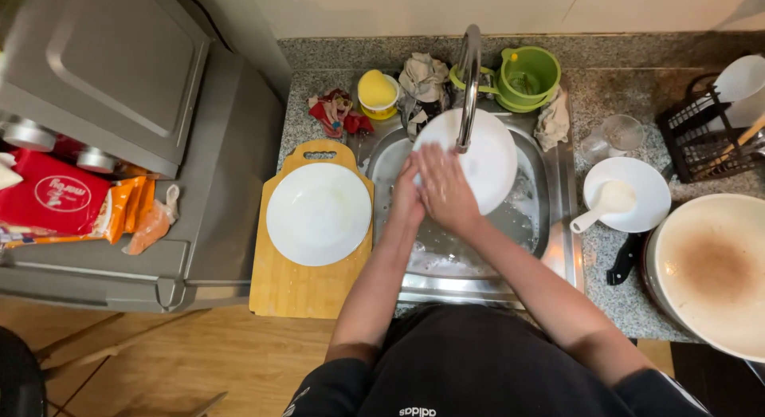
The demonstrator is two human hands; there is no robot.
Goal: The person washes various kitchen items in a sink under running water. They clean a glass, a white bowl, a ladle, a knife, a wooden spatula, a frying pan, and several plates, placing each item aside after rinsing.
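Plate (486, 158) in sink (558, 218), under faucet (468, 82). Second plate (319, 214) on cutting board (299, 285), left of sink. Scoop (604, 203) on dish (645, 190), right.

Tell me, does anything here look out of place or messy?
The wooden cutting board juts past the counter edge with a white plate on it, and the big pan at right has a brown stain.

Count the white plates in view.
3: one plate on the wooden cutting board, one in the sink under both hands, one right of it holding a scoop.
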